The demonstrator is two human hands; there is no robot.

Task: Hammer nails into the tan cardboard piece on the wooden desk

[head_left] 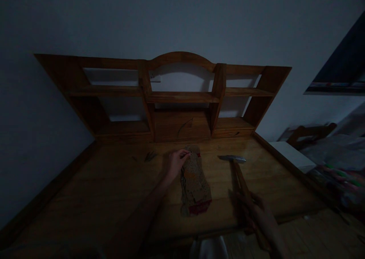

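Note:
My right hand [256, 209] is wrapped round the wooden handle of a hammer [241, 175], whose metal head is held out to the right of a worn brown slab. That slab [196, 179], perhaps cardboard, lies on the desk with its surface pitted and a red patch at its near end. At the slab's far left part, my left hand [179, 160] has thumb and fingers pinched together. Something tiny and shiny shows at its fingertips, too small and dim to name. Left of that hand, several thin dark pieces [149, 156] lie on the wood.
A wooden shelf unit [182, 96] stands along the back of the desk [108, 183], against the wall. Raised edges border the desk's sides. To the right are a white surface [292, 154], a wooden chair back [310, 133] and a cluttered heap. The room is dark.

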